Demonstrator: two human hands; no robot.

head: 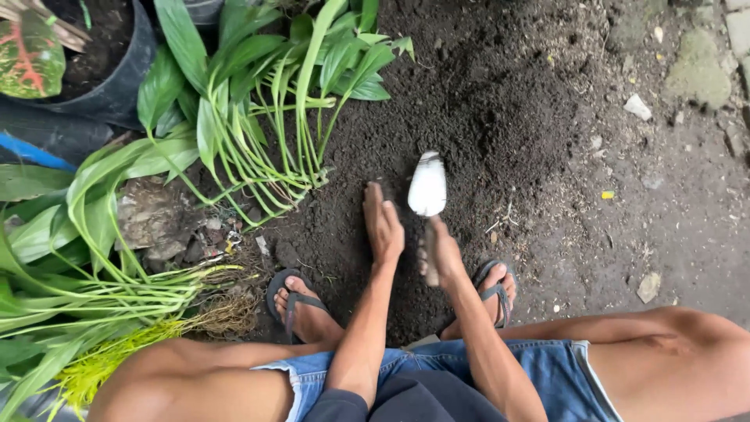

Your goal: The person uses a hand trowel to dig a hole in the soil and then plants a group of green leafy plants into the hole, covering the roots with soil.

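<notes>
I squat over a heap of dark soil (484, 101). My right hand (441, 254) grips the handle of a small trowel (427, 187), whose pale metal blade points away from me over the soil. My left hand (383, 223) lies flat, fingers together and stretched forward, resting on the soil just left of the trowel blade. It holds nothing. My feet in dark flip-flops (293, 301) stand on either side of my arms.
Uprooted green plants (258, 117) with long leaves and pale stems lie in bundles to the left, roots (223, 312) showing. A black pot (117, 78) with soil stands at the top left. Stones (637, 105) and paving lie at the right.
</notes>
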